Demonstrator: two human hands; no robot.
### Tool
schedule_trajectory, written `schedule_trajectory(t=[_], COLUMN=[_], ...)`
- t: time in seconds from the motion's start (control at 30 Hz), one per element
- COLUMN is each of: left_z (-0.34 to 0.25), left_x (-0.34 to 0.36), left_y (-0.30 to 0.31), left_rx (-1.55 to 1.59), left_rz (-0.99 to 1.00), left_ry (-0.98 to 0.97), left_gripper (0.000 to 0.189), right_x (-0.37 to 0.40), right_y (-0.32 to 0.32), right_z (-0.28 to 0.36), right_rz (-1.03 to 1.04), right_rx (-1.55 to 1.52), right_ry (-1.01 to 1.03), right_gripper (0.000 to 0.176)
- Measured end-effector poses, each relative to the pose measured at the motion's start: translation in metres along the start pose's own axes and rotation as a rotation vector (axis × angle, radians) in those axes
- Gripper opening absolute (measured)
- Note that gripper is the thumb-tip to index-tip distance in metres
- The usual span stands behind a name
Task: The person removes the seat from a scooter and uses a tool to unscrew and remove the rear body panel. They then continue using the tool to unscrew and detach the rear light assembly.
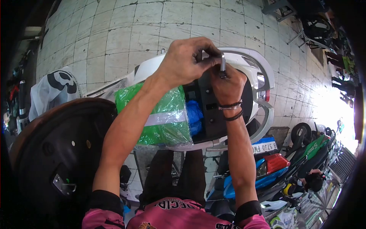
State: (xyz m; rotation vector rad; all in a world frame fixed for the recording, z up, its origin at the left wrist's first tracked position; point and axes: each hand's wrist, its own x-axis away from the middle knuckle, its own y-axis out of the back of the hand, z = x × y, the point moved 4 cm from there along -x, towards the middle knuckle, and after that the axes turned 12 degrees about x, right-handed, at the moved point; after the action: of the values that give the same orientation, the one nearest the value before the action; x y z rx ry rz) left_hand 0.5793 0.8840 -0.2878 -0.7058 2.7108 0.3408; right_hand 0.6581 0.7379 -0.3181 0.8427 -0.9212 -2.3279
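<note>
Over the tail of a white scooter (150,68), both my hands meet at a small silver metal cylinder (223,63) that looks like a socket. My left hand (187,59) pinches it between thumb and fingertips. Just below, my right hand (228,86) is closed in a fist around its lower end; what else sits in that fist is hidden. Dark grime covers the fingertips. Beneath my left forearm lies a green package in clear plastic (164,122) on the open storage compartment. A blue plastic bag (194,118) shows beside it in the black compartment.
The raised seat (57,152) stands open at the left, underside showing. A grey grab rail (268,72) curves round the scooter's tail. Other motorbikes, including a blue one (236,187), are parked at the lower right. A person (314,181) is among them. Tiled floor (126,26) lies beyond.
</note>
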Motion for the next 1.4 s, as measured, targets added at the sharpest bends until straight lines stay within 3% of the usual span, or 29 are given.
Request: schedule_trajectory(t=[0.13, 0.27, 0.37, 0.47, 0.5, 0.53, 0.6, 0.67, 0.9, 1.1, 1.27, 1.4], left_z=[-0.004, -0.005, -0.001, -0.001, -0.003, -0.003, -0.01, -0.01, 0.004, 0.006, 0.0, -0.005], left_x=[-0.009, 0.001, -0.003, -0.005, -0.001, -0.003, 0.0, -0.002, 0.002, 0.007, 0.008, 0.011], left_y=[-0.003, 0.0, -0.001, -0.006, -0.005, -0.003, 0.0, 0.006, 0.003, -0.001, -0.003, -0.002], left_rx=[-0.047, -0.087, -0.103, -0.049, -0.002, -0.001, -0.062, -0.037, -0.07, -0.142, -0.241, -0.075], left_rz=[-0.04, -0.062, -0.098, -0.053, 0.016, 0.017, 0.058, 0.097, 0.071, 0.019, -0.083, -0.012], left_ry=[-0.03, -0.063, 0.033, 0.004, 0.133, 0.132, 0.014, 0.077, 0.045, -0.067, -0.095, 0.044], left_gripper=[0.019, 0.025, 0.031, 0.032, 0.028, 0.028, 0.023, 0.021, 0.02, 0.022, 0.025, 0.027], right_x=[0.0, 0.003, -0.002, 0.007, 0.004, 0.0, 0.0, -0.003, -0.008, -0.005, 0.001, -0.005], right_y=[-0.009, -0.003, -0.008, -0.007, -0.006, -0.005, -0.004, -0.008, 0.0, -0.002, -0.008, -0.004], right_z=[-0.002, 0.006, -0.004, -0.011, -0.01, -0.008, -0.007, -0.007, -0.003, 0.001, -0.004, -0.001], right_rz=[0.066, 0.033, 0.151, 0.165, 0.163, 0.149, 0.143, 0.237, 0.137, -0.008, 0.017, 0.117], right_rx=[0.113, 0.013, 0.06, 0.072, 0.073, 0.03, -0.018, 0.13, 0.012, 0.042, 0.03, 0.001], right_ry=[0.047, 0.127, 0.121, 0.15, 0.149, 0.153, 0.146, 0.151, 0.017, 0.066, 0.051, 0.115], right_gripper=[0.009, 0.012, 0.016, 0.02, 0.02, 0.023, 0.026, 0.028, 0.015, 0.013, 0.014, 0.018])
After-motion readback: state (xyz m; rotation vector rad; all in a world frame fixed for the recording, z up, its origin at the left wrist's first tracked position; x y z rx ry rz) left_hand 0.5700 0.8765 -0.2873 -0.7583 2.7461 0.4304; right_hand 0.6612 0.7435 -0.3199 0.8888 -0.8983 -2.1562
